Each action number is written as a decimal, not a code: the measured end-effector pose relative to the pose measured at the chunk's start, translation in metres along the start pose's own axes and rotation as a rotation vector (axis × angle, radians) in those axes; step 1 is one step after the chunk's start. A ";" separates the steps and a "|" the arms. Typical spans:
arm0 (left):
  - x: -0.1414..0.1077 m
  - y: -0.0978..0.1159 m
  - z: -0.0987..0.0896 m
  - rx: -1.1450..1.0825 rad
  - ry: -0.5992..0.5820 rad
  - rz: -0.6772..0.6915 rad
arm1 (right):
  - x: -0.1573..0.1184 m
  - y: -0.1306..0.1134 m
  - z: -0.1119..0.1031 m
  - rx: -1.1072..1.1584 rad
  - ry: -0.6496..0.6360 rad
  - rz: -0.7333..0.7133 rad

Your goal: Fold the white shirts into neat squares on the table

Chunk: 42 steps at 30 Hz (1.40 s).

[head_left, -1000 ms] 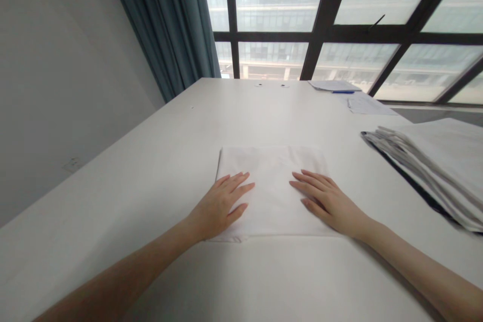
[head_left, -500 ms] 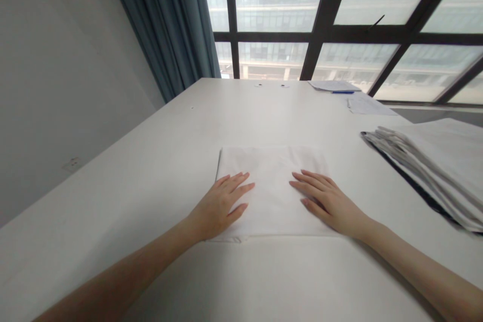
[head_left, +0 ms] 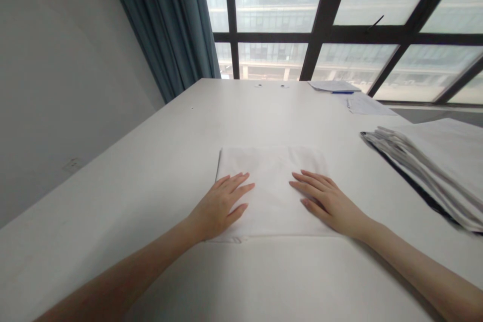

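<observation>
A folded white cloth [head_left: 269, 201] lies flat in front of me, roughly rectangular, with a small uneven bit at its near left edge. My left hand [head_left: 224, 204] rests palm down on its left side, fingers spread. On the right side of the cloth lies my right hand [head_left: 325, 200], also palm down with its fingers stretched toward the middle. Neither hand grips the fabric. The cloth's left and right edges are partly hidden under my hands.
The white table [head_left: 151, 181] carries a stack of folded white cloths [head_left: 441, 161] with a dark layer beneath at the right. Papers [head_left: 334, 85] and a blue pen [head_left: 342, 92] lie at the far right. A blue curtain [head_left: 169, 20] hangs beyond the far left edge.
</observation>
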<state>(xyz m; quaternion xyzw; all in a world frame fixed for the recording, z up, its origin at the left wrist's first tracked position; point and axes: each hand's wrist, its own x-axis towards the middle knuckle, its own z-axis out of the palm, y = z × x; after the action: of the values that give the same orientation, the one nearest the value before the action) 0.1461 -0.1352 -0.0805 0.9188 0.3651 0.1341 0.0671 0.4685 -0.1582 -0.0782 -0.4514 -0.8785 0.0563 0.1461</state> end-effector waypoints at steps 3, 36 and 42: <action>0.000 0.000 0.000 0.010 -0.001 0.005 | 0.000 0.000 0.000 -0.006 -0.004 -0.003; 0.000 0.000 0.000 -0.006 0.011 0.006 | 0.000 0.001 0.001 -0.001 0.008 -0.001; 0.001 0.000 -0.001 0.013 -0.017 0.000 | 0.000 0.001 0.000 -0.029 -0.022 -0.007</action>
<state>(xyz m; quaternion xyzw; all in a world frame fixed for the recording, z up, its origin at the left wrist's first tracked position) 0.1463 -0.1350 -0.0794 0.9203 0.3654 0.1240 0.0641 0.4696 -0.1579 -0.0784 -0.4499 -0.8823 0.0479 0.1301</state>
